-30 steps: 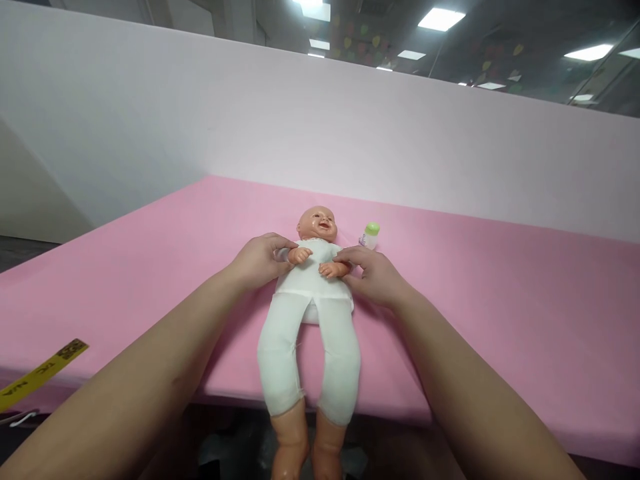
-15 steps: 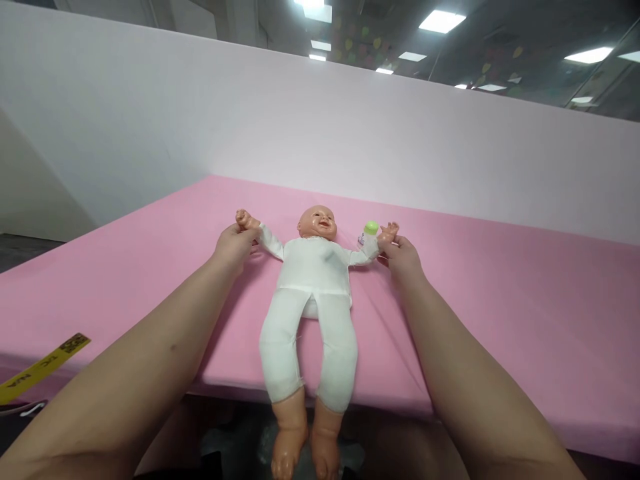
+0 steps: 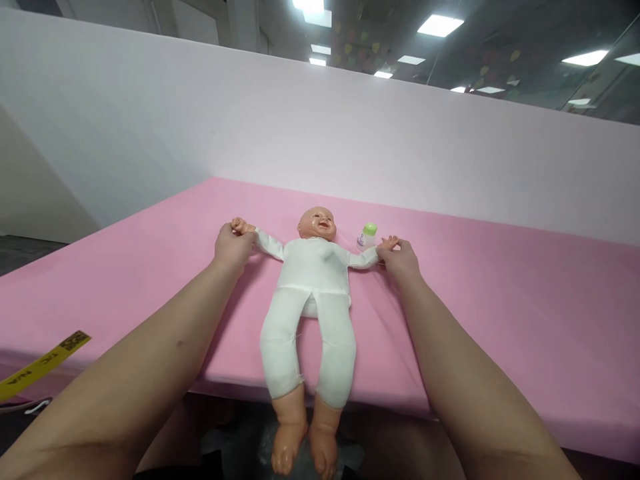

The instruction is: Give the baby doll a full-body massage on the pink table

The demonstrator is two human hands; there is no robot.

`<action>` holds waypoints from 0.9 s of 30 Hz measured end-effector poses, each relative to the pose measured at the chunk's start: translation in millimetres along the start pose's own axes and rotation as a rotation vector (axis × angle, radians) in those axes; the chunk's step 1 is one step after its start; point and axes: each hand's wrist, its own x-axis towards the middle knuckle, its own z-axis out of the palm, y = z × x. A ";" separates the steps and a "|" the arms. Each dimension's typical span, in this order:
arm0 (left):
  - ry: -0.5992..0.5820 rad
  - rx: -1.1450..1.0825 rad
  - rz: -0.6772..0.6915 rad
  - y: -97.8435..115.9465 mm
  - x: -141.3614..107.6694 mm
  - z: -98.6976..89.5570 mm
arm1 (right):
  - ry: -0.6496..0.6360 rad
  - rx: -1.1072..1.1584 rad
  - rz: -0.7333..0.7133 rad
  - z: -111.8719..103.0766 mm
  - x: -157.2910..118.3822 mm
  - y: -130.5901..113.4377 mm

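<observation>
A baby doll (image 3: 315, 267) in white cloth lies on its back on the pink table (image 3: 165, 247), head away from me. Its bare feet hang over the front edge. My left hand (image 3: 233, 250) is closed round the doll's hand and wrist at the left. At the right, my right hand (image 3: 401, 260) grips the doll's other wrist. Both doll arms are stretched out sideways, with the small plastic hands showing past my fingers. A small bottle with a green cap (image 3: 369, 235) stands just behind the doll's arm near my right hand.
Behind the table rises a white partition (image 3: 380, 140). A yellow strip with printed letters (image 3: 45, 365) reaches over the front left edge. My legs are below the table's front edge.
Both doll hands have come down slightly and spread a little farther outward, with my hands still holding them. The doll's body and the bottle stay in place.
</observation>
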 end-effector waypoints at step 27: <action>-0.329 0.190 0.257 26.5 -37.8 17.5 | -0.254 0.034 -0.476 23.5 -42.2 -33.1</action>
